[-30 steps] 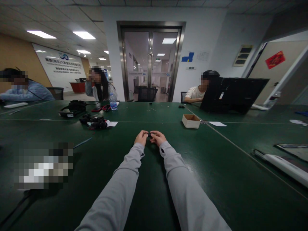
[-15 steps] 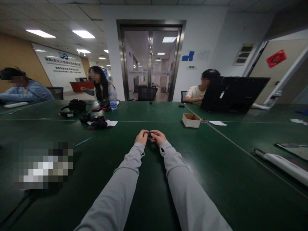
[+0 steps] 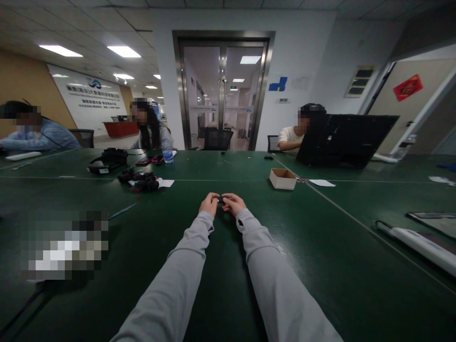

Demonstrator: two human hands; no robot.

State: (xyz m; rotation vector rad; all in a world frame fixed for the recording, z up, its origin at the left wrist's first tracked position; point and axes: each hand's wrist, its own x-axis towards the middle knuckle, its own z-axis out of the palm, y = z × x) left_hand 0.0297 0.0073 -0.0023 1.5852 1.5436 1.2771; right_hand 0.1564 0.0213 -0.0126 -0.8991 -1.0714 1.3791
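Observation:
Both hands are close together over the green table (image 3: 306,247), near the middle of the view. A small dark object (image 3: 221,200) sits between their fingertips, too small to name. My left hand (image 3: 209,204) is closed in a pinch at its left side. From the right side, the bent fingers of my right hand (image 3: 234,204) pinch at it too. The fingers hide most of the object.
Beyond my hands to the right stands an open box (image 3: 282,179), with white paper (image 3: 322,183) beside it. Black devices (image 3: 138,179) and a water bottle (image 3: 167,150) lie to the left. A black monitor (image 3: 345,140) stands at the back right. Three people sit across the table.
The small dark object looks slightly turned or lower between my fingers; my hands have hardly moved. The hand of the person with long hair has dropped from its raised position.

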